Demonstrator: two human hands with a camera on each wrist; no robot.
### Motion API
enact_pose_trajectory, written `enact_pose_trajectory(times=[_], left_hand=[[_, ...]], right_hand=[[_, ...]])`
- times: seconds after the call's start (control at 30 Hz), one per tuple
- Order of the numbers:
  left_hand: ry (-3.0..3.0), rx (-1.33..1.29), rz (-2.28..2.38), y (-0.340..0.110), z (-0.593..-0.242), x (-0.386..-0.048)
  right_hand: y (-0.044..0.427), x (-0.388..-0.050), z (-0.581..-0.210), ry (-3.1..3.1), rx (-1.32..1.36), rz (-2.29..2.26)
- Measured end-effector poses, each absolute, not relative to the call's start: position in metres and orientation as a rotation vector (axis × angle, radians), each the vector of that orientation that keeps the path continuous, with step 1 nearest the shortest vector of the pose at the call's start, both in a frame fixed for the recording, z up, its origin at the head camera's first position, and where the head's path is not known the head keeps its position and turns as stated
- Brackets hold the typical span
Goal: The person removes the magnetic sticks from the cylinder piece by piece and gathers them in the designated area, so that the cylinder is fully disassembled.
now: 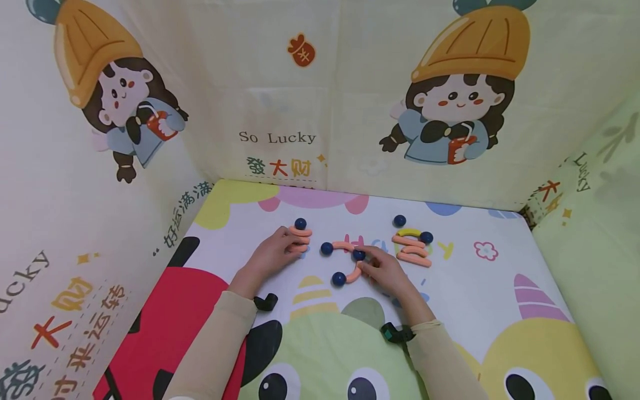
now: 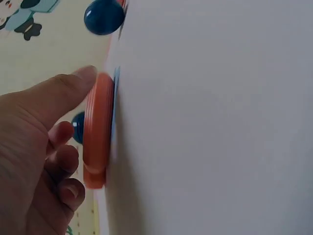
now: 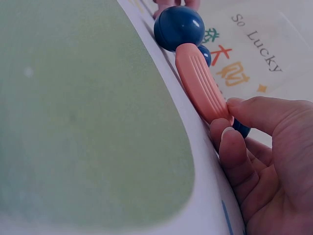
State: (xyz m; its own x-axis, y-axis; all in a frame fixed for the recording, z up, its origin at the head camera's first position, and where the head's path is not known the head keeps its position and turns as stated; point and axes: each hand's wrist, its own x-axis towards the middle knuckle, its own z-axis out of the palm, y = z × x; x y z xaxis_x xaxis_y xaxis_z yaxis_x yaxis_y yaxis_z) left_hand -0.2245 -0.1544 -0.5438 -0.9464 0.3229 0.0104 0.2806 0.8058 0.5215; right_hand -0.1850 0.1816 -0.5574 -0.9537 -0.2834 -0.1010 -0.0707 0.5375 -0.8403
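Note:
My right hand (image 1: 387, 270) pinches an orange curved toy building stick (image 3: 203, 83) between thumb and fingertips. One end of this stick meets a navy ball (image 1: 339, 279); at its other end, by my fingers, is a second ball (image 1: 359, 255). From there another orange curved stick (image 1: 343, 245) reaches to a ball (image 1: 326, 249) on the left. My left hand (image 1: 272, 251) has its thumb at the end of a curved orange stick (image 2: 99, 122) in a small group; its index finger is hidden. Just beyond that group sits a navy ball (image 1: 300, 223).
Right of the hands lie several orange sticks (image 1: 414, 260), a yellow curved stick (image 1: 410, 232) and two navy balls, one (image 1: 399, 221) farther back. A printed cloth (image 1: 450, 311) covers the table. Cloth walls (image 1: 350, 139) stand behind and at both sides.

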Motion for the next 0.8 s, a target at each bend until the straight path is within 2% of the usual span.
enact_pose_trajectory(times=[0.4, 0.8], left_hand=[[2.832, 0.667, 0.764, -0.112, -0.534, -0.215], [2.788, 0.708, 0.817, -0.085, -0.546, -0.216]], right_hand=[[0.182, -0.185, -0.56, 2.561, -0.281, -1.365], [0.182, -0.186, -0.559, 2.578, -0.273, -1.343]])
